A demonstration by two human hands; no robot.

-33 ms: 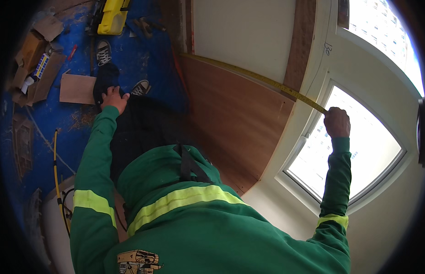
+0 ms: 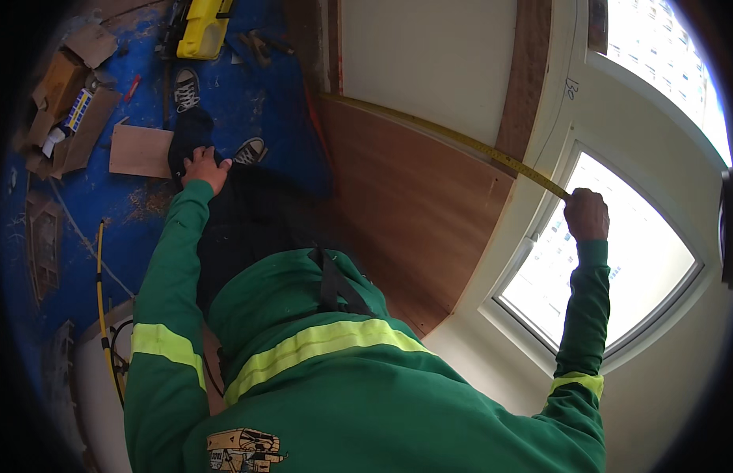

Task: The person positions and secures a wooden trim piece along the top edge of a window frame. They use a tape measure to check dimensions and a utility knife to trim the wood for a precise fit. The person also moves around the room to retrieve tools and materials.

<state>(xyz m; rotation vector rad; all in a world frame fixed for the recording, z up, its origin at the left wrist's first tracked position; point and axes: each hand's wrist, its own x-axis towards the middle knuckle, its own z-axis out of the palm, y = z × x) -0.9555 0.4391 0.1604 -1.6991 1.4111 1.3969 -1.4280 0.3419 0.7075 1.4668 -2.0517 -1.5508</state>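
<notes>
My right hand is closed round the near end of a yellow tape measure, in front of a bright window; any case is hidden in the fist. The blade stretches away to the left along the upper edge of a brown plywood panel, crossing an upright wood strip. Its far end reaches the corner by another upright, too small to make out. On my dark-trousered leg rests my left hand, fingers apart and holding nothing.
A window frame is set in the pale wall at right. Blue sheeting covers the floor. On it lie a plywood offcut, an opened cardboard box, a red tool, a yellow case and a yellow hose.
The whole view has shifted slightly, so everything sits a little further right and lower. Both hands keep their places on the leg and the tape measure.
</notes>
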